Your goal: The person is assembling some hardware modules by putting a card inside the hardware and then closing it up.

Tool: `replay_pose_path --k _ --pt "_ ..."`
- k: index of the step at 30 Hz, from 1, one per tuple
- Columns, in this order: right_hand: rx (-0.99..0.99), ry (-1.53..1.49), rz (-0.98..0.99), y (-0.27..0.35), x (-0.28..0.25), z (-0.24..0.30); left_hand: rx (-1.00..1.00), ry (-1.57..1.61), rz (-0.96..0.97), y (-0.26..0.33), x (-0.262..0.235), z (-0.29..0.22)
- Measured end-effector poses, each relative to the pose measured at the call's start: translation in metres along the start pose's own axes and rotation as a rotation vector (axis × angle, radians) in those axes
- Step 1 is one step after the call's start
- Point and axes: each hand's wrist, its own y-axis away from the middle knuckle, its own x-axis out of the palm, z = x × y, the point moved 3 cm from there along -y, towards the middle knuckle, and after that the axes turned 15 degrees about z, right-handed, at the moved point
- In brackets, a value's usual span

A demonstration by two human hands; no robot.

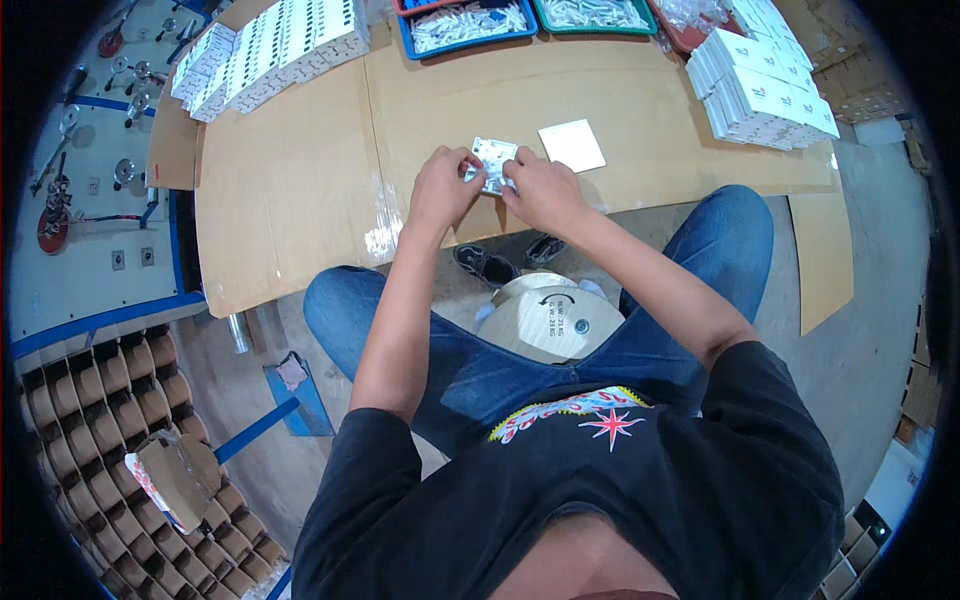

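Observation:
Near the front edge of the cardboard-covered table, a small white square panel with fine raised detail and dark spots lies between my hands. My left hand pinches its left side, thumb and fingers drawn together. From the right, the fingers of my right hand are bent onto the panel's other side and lower corner, covering part of it. Whether a tiny part sits under my fingertips is too small to tell. Just beyond my right hand, a plain white square plate rests flat on the cardboard, touched by neither hand.
Stacked small white boxes stand at the table's back left and back right. A blue tray and a green tray hold small white parts along the far side. Below left is a partitioned cardboard box.

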Motion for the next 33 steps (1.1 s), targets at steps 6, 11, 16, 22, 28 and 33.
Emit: replay_pose_path --k 6,11,16,22,28,33 --pt "-0.016 -0.004 0.023 -0.002 -0.005 -0.011 -0.031 0.028 0.133 0.003 -0.006 0.004" --pt "-0.092 -0.126 -0.082 0.000 -0.017 -0.025 0.083 -0.201 -0.018 0.009 0.003 0.001" --pt "-0.003 -0.237 -0.083 0.005 -0.049 -0.055 0.125 -0.153 -0.142 0.012 0.012 0.000" --pt "-0.002 -0.412 -0.134 0.007 -0.046 -0.084 0.107 -0.155 -0.236 0.017 0.020 -0.007" --pt "-0.074 -0.515 -0.177 -0.028 -0.048 -0.081 0.050 -0.185 -0.232 0.020 0.017 -0.009" --pt "-0.184 -0.376 -0.287 -0.125 -0.087 -0.120 0.028 -0.238 -0.215 0.016 0.023 -0.008"
